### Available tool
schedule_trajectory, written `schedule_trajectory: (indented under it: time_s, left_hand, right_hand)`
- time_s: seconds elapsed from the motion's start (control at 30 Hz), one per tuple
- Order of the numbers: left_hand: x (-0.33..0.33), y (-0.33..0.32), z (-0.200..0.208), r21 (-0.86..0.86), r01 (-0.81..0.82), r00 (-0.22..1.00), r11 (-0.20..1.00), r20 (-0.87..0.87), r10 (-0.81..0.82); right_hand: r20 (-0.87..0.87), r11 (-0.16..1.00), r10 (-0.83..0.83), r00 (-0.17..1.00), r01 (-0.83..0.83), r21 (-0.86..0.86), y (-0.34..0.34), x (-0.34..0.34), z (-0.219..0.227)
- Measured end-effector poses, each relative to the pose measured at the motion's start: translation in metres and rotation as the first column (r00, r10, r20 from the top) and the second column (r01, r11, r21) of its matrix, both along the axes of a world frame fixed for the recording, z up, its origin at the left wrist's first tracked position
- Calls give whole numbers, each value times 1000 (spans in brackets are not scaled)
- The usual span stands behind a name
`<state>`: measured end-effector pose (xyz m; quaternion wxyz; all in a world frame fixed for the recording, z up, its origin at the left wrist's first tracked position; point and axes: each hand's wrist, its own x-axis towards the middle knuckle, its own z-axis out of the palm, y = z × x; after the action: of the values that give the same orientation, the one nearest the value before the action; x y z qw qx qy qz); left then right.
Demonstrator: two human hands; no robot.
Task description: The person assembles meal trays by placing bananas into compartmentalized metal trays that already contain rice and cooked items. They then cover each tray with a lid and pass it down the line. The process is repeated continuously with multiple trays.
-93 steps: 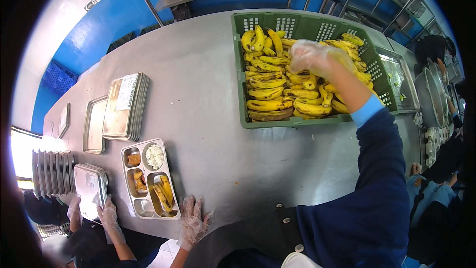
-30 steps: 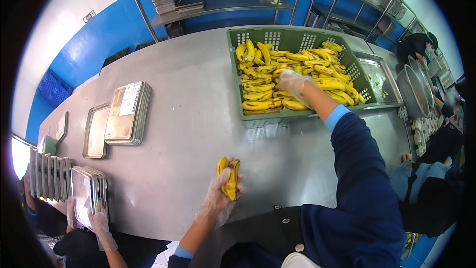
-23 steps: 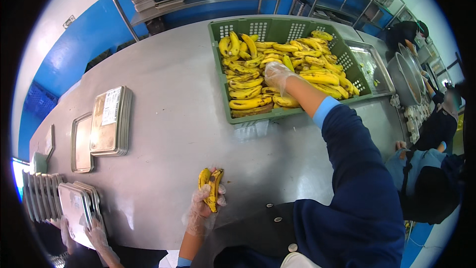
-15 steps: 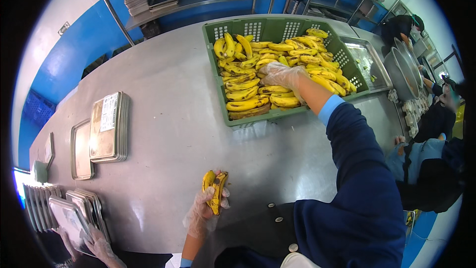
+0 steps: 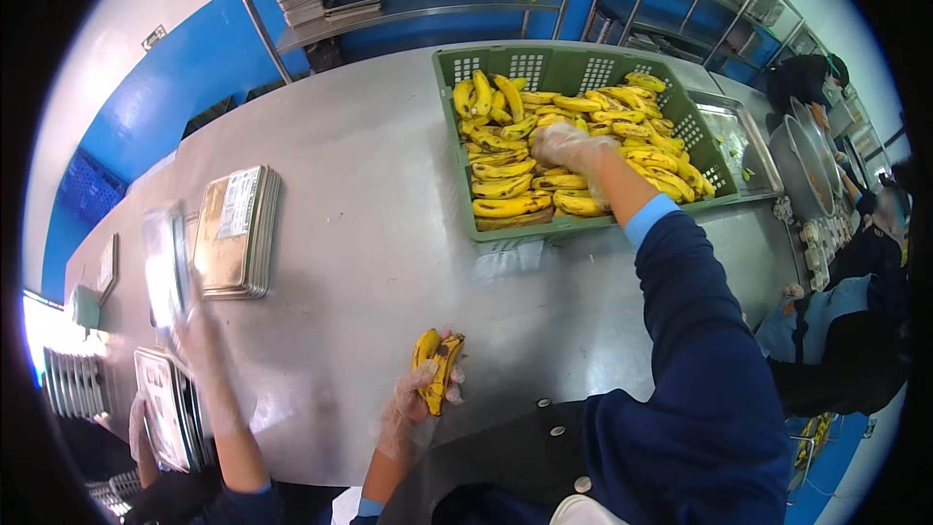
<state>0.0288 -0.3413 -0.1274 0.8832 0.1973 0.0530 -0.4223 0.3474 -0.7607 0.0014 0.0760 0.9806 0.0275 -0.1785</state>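
Observation:
My left hand [image 5: 408, 402], in a clear plastic glove, is closed round two yellow bananas [image 5: 440, 369] with dark spots, held just above the steel table near its front edge. My right hand [image 5: 575, 150], gloved the same way, reaches into a green plastic crate [image 5: 604, 223]. Its fingers curl down onto a banana among the many yellow bananas [image 5: 505, 187] heaped there; the fingertips are hidden.
On the steel table [image 5: 350, 233] stand stacked metal trays [image 5: 233, 233] at left and a shallow tray [image 5: 731, 141] beyond the crate. At lower left another person's gloved hands [image 5: 201, 340] handle trays. More people and large metal bowls [image 5: 802, 160] are at right.
My right hand has shifted slightly left among the bananas; my left hand keeps its two. The view has swung a little left. At lower left the other person has lifted a tray, now blurred.

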Motion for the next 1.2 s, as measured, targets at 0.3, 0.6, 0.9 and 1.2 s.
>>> schedule_trajectory:
  time_s: [0.3, 0.6, 0.9, 1.2]
  left_hand:
    - [0, 1, 0, -32, -10, 999, 999, -47, 9]
    - [2, -4, 3, 15, -33, 999, 999, -27, 33]
    - [3, 2, 4, 29, 50, 999, 998, -21, -49]
    - [1, -2, 4, 37, 37, 999, 999, 10, -37]
  right_hand:
    - [-104, -200, -614, 782, -28, 979, -62, -43, 96]
    - [9, 510, -445, 896, 245, 825, -46, -99, 147]
    - [-145, 565, -366, 919, 344, 750, -90, -113, 91]
    - [-142, 45, -163, 976, 151, 987, -25, -174, 142]
